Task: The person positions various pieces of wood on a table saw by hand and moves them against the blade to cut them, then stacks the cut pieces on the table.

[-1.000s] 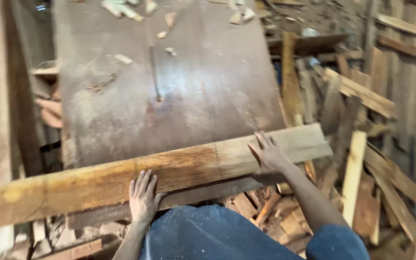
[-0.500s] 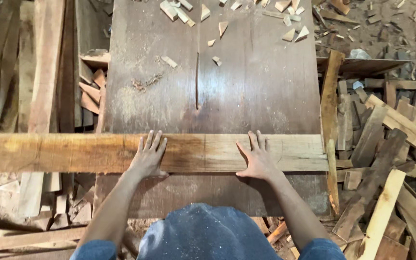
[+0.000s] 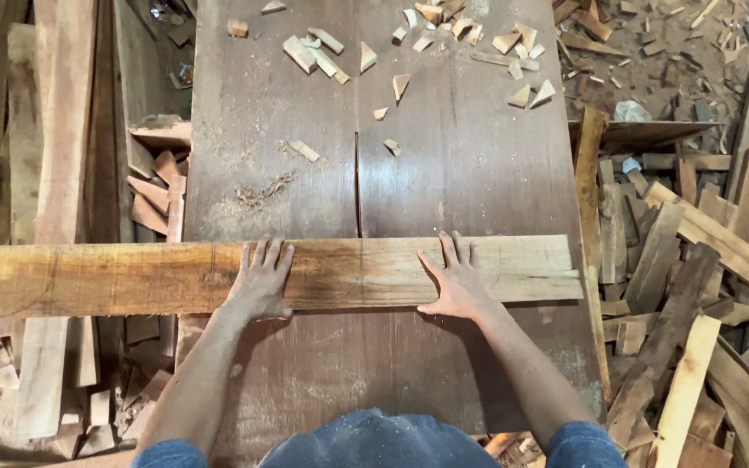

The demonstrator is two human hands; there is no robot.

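The plank (image 3: 305,276) lies flat and crosswise on the desk (image 3: 478,173), its left end overhanging well past the desk's left edge and its right end stopping near the right edge. The left hand (image 3: 260,282) and the right hand (image 3: 454,282) both rest on top of the plank, palms down, fingers spread and extended; neither hand is curled around it. The hands sit on either side of the slot (image 3: 357,186) that runs along the middle of the desk away from the person.

Judged step: the plank is squared up across the slot, with its far edge just at the slot's near end. Any further push would call for even pressure from both hands and for fingers staying clear of the slot line.

Edges and room:
- Ahead of the plank the desk surface is open up to a small pile of shavings (image 3: 262,191) and one loose block (image 3: 303,151).
- Farther back lies a scatter of offcuts (image 3: 444,35).
- To the right, a heap of scrap boards (image 3: 687,260) stands just beside the desk edge.
- To the left, long boards (image 3: 54,130) lie beneath the overhanging end.
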